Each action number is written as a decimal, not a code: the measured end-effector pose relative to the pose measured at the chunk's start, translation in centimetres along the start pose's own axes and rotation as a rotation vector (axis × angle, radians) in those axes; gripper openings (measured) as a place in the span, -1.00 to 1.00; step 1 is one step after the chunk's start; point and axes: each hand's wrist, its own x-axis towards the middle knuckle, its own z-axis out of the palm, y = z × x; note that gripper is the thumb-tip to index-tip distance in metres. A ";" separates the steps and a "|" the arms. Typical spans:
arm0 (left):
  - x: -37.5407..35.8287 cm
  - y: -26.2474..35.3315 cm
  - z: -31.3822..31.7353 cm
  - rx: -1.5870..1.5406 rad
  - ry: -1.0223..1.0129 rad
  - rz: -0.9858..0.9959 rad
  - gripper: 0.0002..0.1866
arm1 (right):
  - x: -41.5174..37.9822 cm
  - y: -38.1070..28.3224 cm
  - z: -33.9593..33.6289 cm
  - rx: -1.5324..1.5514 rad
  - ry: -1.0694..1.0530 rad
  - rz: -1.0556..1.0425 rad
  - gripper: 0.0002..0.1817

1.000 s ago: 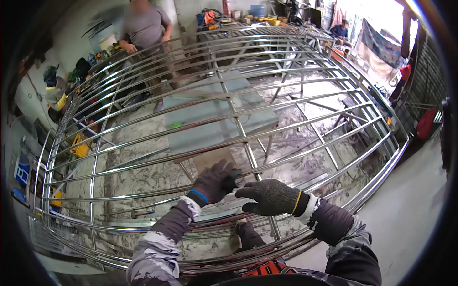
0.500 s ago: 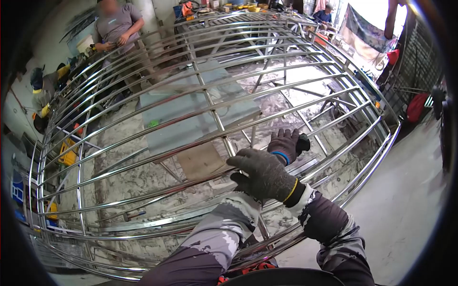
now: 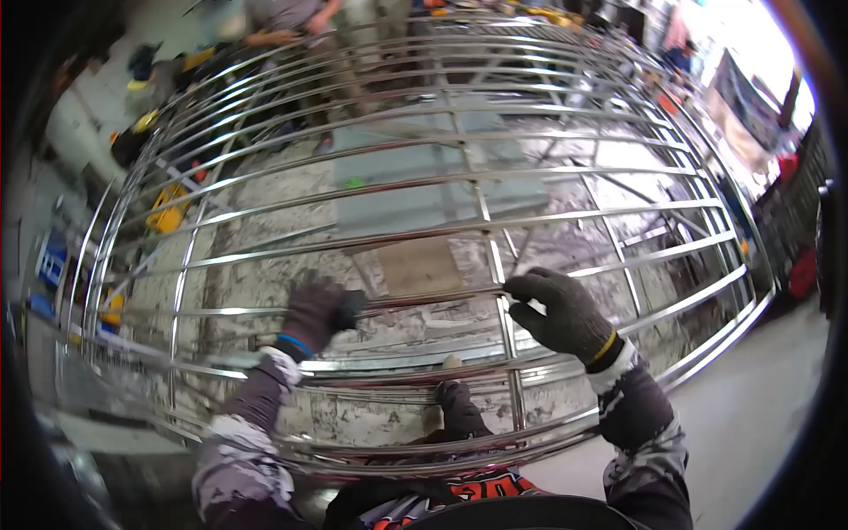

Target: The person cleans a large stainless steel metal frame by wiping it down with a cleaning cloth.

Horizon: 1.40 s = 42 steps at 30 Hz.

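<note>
My left hand (image 3: pixel 314 307), in a dark knit glove with a blue cuff band, is over the near left part of a large shiny metal tube frame (image 3: pixel 402 308). Its fingers are closed around a small black object (image 3: pixel 351 310), whose kind I cannot tell. Further right, my right hand (image 3: pixel 561 314) wears a dark glove with a yellow band. Its thumb and fingers are apart in a curve, fingertips right at an upright cross tube (image 3: pixel 504 329), with nothing showing between them.
Through the bars show a stained floor, a grey sheet (image 3: pixel 397 177), a brown board (image 3: pixel 420 267) and a foot below me. A person (image 3: pixel 296 26) stands at the far side; another person (image 3: pixel 150 84) is at the left. Yellow cases (image 3: pixel 166 210) lie beyond the left edge.
My left hand has come back from beside my right hand and moved left, uncrossing my arms, with the black object. My right hand has shifted slightly right in view. The view has turned.
</note>
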 end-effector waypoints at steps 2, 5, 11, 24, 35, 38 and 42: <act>-4.9 -7.7 0.0 0.144 -0.081 -0.227 -0.19 | 0.0 -0.7 0.1 -0.010 -0.029 -0.015 -0.70; -10.5 -19.7 0.0 0.030 -0.168 -0.589 -0.19 | 0.0 -0.7 0.7 0.009 -0.058 -0.047 -0.69; -11.7 -30.0 -4.2 -0.419 0.381 -0.990 -0.53 | 0.5 -0.7 0.9 -0.009 -0.123 0.019 -0.71; 10.7 -5.2 -4.3 -0.029 0.050 -0.180 -0.60 | 1.5 -1.3 1.6 -0.059 -0.178 -0.021 -0.67; 17.0 -7.3 4.3 -0.406 0.252 0.352 -0.57 | -0.4 2.5 2.5 -0.095 -0.146 0.061 -0.70; 11.4 -16.4 3.5 -0.240 0.147 -0.025 -0.48 | -0.4 2.0 1.3 -0.132 -0.136 0.089 -0.74; 8.3 -20.3 2.5 -0.205 0.014 -0.504 -0.44 | 0.1 1.2 1.2 -0.140 -0.112 0.075 -0.75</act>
